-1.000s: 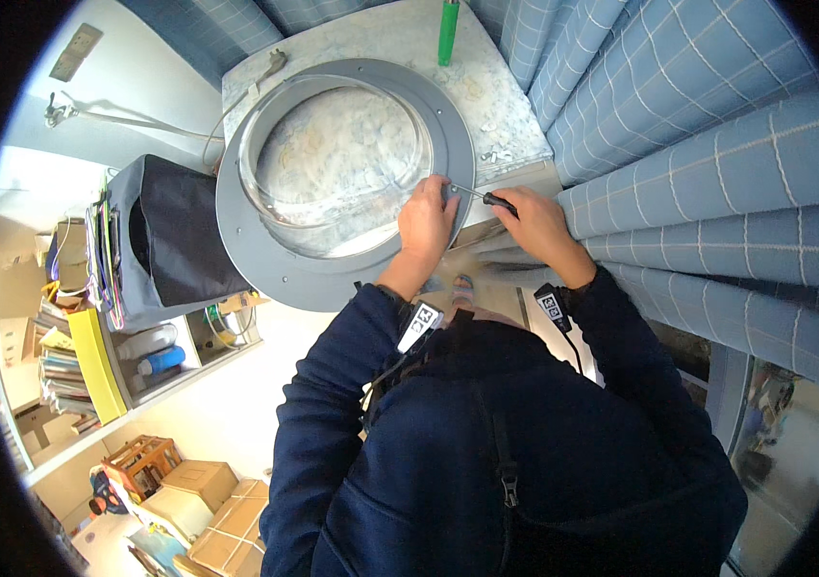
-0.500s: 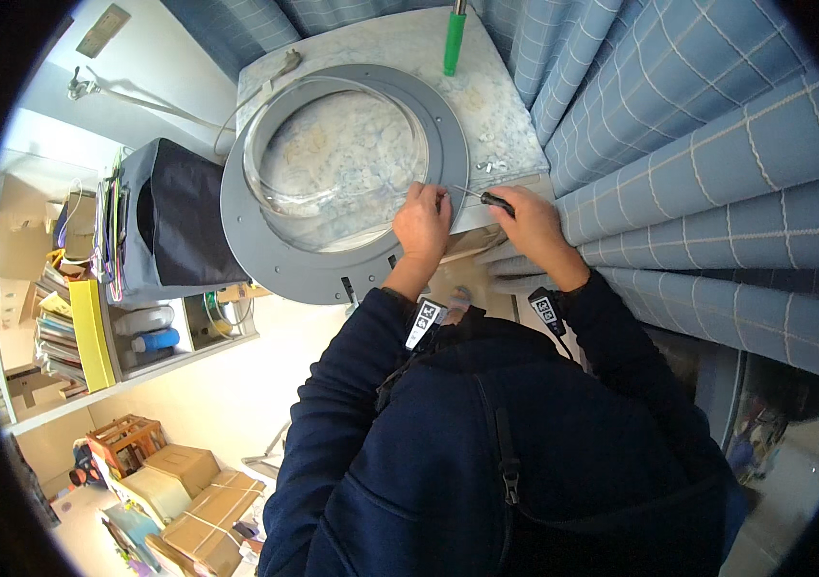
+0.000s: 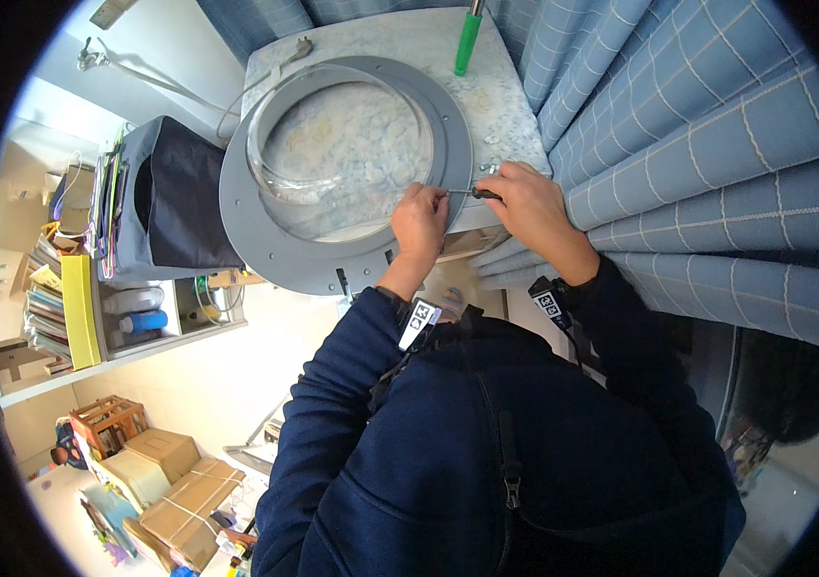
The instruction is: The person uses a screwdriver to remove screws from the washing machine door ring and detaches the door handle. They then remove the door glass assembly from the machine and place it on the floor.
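A large grey ring point(image 3: 299, 262) with a clear bowl-shaped window point(image 3: 275, 178) lies on a marble-patterned top point(image 3: 496, 106). My left hand point(image 3: 419, 231) rests on the ring's right inner edge, fingers pinched at the tip of a screwdriver; what they hold is hidden. My right hand point(image 3: 539, 216) grips the screwdriver's black handle point(image 3: 486, 192), its thin shaft lying nearly horizontal toward the left fingers. Small metal pieces point(image 3: 488, 168) lie just beyond my right fingers. A green-handled tool point(image 3: 467, 46) stands at the back of the top.
Blue checked curtains point(image 3: 698, 173) hang along the right. On the left are a cable point(image 3: 222, 125), a dark fabric bag point(image 3: 188, 207) and shelving point(image 3: 83, 375) with papers and bottles. Cardboard boxes point(image 3: 188, 505) and a wooden crate point(image 3: 107, 423) are at the lower left.
My right hand has risen slightly on the screwdriver, its fingers now nearer the small metal pieces. The view has shifted a little; my left hand stays pinched at the ring's edge.
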Available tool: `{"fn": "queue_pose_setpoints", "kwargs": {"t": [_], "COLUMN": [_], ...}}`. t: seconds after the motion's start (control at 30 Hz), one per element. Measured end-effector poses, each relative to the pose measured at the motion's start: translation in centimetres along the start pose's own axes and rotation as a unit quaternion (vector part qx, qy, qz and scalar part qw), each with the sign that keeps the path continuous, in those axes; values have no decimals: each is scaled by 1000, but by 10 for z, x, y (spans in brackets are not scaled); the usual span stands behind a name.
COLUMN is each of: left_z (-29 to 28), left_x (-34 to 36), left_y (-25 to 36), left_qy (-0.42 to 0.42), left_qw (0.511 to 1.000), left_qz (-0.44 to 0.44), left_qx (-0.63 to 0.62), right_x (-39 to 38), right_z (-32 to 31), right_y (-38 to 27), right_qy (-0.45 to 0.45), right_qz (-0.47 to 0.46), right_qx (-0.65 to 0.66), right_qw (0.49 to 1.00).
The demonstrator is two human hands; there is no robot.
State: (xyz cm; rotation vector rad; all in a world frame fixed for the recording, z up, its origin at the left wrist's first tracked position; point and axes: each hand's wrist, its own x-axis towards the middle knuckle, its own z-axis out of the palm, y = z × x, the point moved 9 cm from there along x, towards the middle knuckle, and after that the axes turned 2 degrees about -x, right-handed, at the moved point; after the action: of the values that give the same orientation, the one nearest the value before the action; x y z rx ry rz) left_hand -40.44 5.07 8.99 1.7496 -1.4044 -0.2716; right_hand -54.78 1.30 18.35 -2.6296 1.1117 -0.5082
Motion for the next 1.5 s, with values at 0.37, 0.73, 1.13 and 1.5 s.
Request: {"fn": "queue_pose_setpoints", "kwargs": {"t": [0.37,0.73,1.13,1.5], "left_z": [1,-1,-1,-1], "left_x": [-1,-2,-1,-1], "left_y": [4,2,2,2], "left_qy": [8,12,4,-6], "left_qw": [1000,1000,1000,1000], "left_qz": [3,2,0,10], "left_qx": [25,17,25,23], "right_x": [12,20,33,65], "right_z": [0,3,2,44], "right_y": [-11,-28,-51,-44], "right_qy": [-26,-14,-30,-243], "right_qz": [-34,-98,-214,-140], "right_qx": [-98,-102,-163,-204], "right_qw": [994,990,963,938]}}
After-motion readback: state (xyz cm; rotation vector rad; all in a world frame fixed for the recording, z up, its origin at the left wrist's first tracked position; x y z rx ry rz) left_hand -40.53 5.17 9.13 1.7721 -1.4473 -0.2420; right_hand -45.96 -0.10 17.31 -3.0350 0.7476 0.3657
